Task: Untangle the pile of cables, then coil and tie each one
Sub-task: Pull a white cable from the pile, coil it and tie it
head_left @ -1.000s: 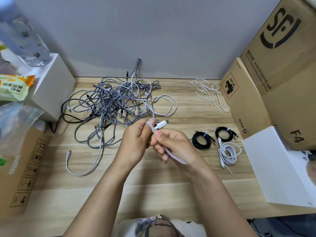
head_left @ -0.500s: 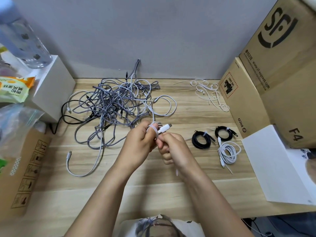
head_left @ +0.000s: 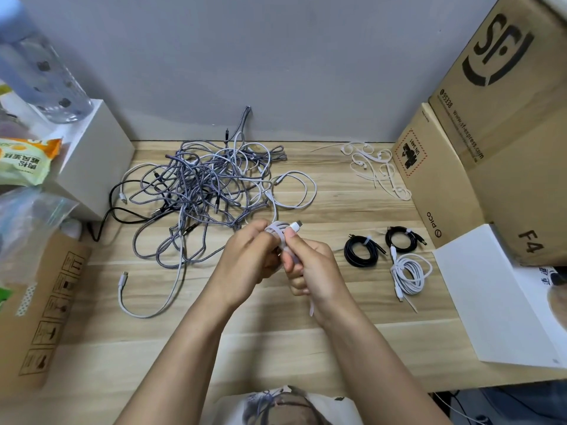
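Head view is showing you both hands meeting just above the wooden table (head_left: 276,342), in front of the tangled pile of cables (head_left: 202,191). Your left hand (head_left: 245,265) is gripping the small white coiled cable (head_left: 277,230), fingers curled round the bundle, its plug sticking out toward the right. Your right hand (head_left: 310,268) is pinching the white tie (head_left: 288,251) against the coil, thumb on top.

A second ago the tie's free end was slanting out long below your right hand; now it is lying wrapped across the coil, and only a short tail is hanging down past your right wrist. That suggests you are cinching the tie, so this cable is probably close to finished, though the fastening itself is hidden by your fingers.

To your right, two black coiled cables (head_left: 362,253) and one white tied coil (head_left: 409,276) are already lying finished, near the cardboard box (head_left: 435,185). Spare ties (head_left: 377,167) are waiting by the wall. The pile is looking as knotted as before, so most of the untangling is still ahead of you.
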